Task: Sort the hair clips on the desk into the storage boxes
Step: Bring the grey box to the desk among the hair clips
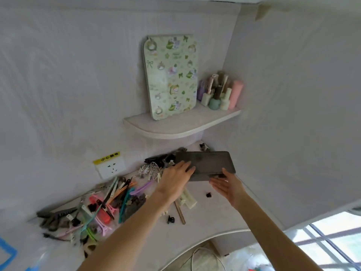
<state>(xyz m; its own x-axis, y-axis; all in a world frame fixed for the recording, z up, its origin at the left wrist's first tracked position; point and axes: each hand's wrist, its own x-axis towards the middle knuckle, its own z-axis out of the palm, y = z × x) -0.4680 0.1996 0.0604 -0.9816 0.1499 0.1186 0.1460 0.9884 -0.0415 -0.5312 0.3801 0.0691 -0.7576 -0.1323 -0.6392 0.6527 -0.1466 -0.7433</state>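
Observation:
A flat dark grey storage box (209,163) sits at the back of the desk near the corner. My left hand (175,178) rests on its left end, fingers stretched over the lid. My right hand (227,184) holds its near right edge, thumb on top. A long heap of hair clips (109,200) in pink, teal, orange, purple and black lies along the wall to the left. Silver and dark clips (154,167) lie beside the box. Small black claw clips (209,195) (171,219) and a cream clip (188,200) lie in front.
A corner shelf (181,124) above the desk carries a green patterned board (172,77) and several bottles (220,92). A wall socket (110,168) with a yellow label is left of the box. The desk's curved front edge (214,234) runs below; a window shows at bottom right.

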